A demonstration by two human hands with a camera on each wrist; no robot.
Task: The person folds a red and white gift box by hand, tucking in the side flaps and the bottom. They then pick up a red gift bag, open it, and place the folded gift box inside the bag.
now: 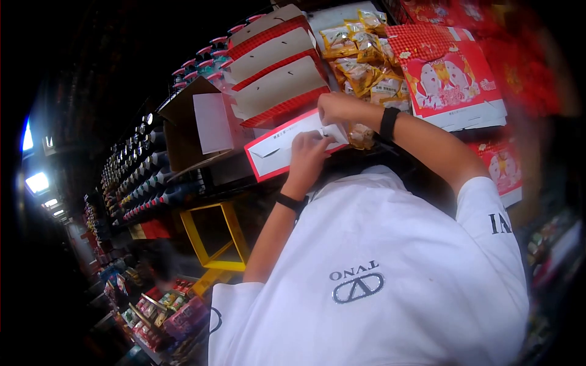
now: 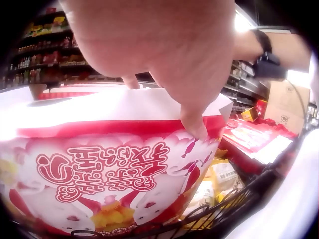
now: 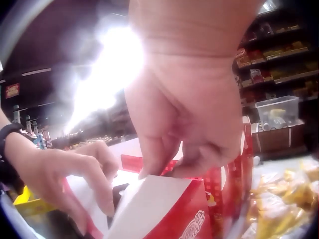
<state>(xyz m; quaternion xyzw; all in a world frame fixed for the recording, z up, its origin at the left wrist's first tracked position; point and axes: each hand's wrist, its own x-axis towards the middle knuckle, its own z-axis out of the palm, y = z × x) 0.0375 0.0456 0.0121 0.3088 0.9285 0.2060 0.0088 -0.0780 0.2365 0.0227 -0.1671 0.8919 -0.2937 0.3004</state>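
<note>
A red and white carton gift box (image 1: 271, 148) stands in front of the person, its white top flaps facing up. Pink lettering and cartoon animals cover the box's side (image 2: 107, 172) in the left wrist view. My left hand (image 1: 307, 160) grips the top edge, thumb against the printed side and fingers over the flap by a dark slot. At the box's other end my right hand (image 1: 347, 110) pinches the white flap (image 3: 154, 196) between thumb and curled fingers. Several similar boxes (image 1: 281, 88) stand behind in a row with their tops raised.
Yellow snack packets (image 1: 366, 49) lie heaped behind the right hand, beside flat red printed cartons (image 1: 448, 82). At the left stand a brown cardboard box (image 1: 183, 116) and shelved bottles (image 1: 143, 165). A yellow frame (image 1: 213, 235) is below. Black wire rack bars (image 2: 219, 211) run along the box's side.
</note>
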